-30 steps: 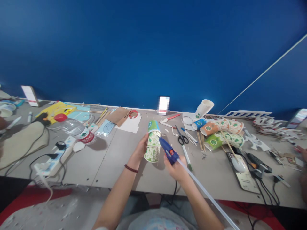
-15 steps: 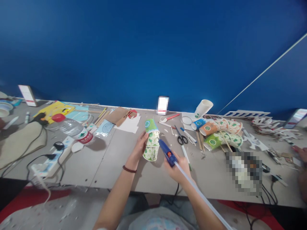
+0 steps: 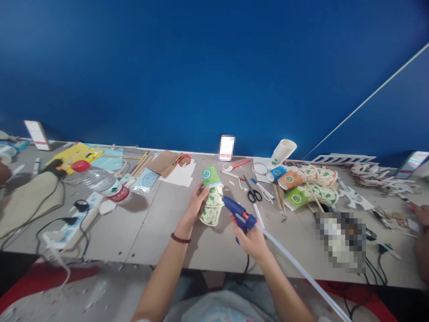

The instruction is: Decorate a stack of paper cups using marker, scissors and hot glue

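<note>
A column of patterned green-and-white paper cups [image 3: 212, 203] leans a little in front of me over the table. My left hand [image 3: 195, 203] is closed around its left side, thumb across the front. In my right hand [image 3: 250, 237] is a blue hot glue gun [image 3: 237, 212], with a long translucent glue stick [image 3: 301, 268] trailing from its back end. The gun's nozzle points left at the cups' right side, close to a joint; whether it touches cannot be made out. Black scissors [image 3: 254, 193] lie just beyond my right hand.
Joined cups [image 3: 301, 194] lie at the right, near an upright white cup [image 3: 284, 152]. Leftward are a water bottle [image 3: 103, 182], a power strip [image 3: 78, 219] and cardboard [image 3: 164, 163]. A phone [image 3: 227, 147] leans on the blue wall. Another person's hand [image 3: 421, 212] is at far right.
The glue gun has turned, its back end swinging to the right, and my right hand has shifted slightly right and down. My left hand still grips the cups.
</note>
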Motion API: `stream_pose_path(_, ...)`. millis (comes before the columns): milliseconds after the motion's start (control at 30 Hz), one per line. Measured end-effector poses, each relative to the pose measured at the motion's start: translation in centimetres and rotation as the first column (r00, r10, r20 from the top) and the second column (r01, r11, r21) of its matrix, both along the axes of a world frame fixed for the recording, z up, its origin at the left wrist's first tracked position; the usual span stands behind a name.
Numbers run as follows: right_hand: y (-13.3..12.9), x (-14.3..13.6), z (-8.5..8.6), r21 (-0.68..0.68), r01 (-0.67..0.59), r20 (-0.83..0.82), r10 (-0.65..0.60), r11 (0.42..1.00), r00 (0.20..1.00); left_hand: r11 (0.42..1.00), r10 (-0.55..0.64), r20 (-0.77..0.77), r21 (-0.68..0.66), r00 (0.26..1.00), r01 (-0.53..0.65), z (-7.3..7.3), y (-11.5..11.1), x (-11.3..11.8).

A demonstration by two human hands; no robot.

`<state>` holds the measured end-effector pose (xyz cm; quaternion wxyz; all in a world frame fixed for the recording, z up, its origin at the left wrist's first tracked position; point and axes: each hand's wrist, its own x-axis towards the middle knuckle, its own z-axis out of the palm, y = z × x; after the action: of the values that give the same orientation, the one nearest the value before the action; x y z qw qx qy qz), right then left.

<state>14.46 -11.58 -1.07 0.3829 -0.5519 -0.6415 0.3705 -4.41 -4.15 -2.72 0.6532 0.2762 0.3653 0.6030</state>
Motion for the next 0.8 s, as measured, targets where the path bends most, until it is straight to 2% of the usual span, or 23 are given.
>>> stream_pose_path(67, 0.1, 0.0, -0.4, -0.084, 0.005, -0.198, -0.021, 0.996, 0.98, 1.0, -0.001, 0.003, 0.018, 1.0, 0.001, 0.1, 0.0, -0.1)
stream_pose_path(167, 0.3, 0.3, -1.0, -0.167, -0.056, -0.413, -0.018, 0.984, 0.911, 0.999, 0.001, 0.014, 0.033, 1.0, -0.001, 0.0, 0.0, -0.2)
stream_pose_path(400, 0.5, 1.1, -2.6, -0.248, -0.182, -0.628, -0.015, 0.952, 0.778, 0.991, 0.089, 0.131, -0.114, 0.987, -0.074, -0.5, 0.8, -0.8)
stream_pose_path(467, 0.4, 1.2, -2.8, -0.257, -0.223, -0.662, -0.004, 0.94, 0.749, 0.988, 0.118, 0.144, -0.116, 0.983, -0.102, -0.3, 0.9, -1.1)
stream_pose_path(567, 0.2, 1.4, -2.7, -0.306, -0.248, -0.663, -0.02, 0.919, 0.748, 0.987, 0.127, 0.173, -0.116, 0.977, -0.107, 0.1, 0.9, -1.4)
stream_pose_path(700, -0.2, 1.6, -2.8, -0.381, -0.221, -0.617, -0.069, 0.898, 0.784, 0.986, 0.15, 0.222, -0.102, 0.963, -0.13, 0.5, 0.8, -1.8)
stream_pose_path(800, -0.4, 1.8, -3.6, -0.437, -0.184, -0.52, -0.08, 0.881, 0.851, 0.983, 0.182, 0.278, -0.082, 0.943, -0.165, 0.6, 0.8, -2.3)
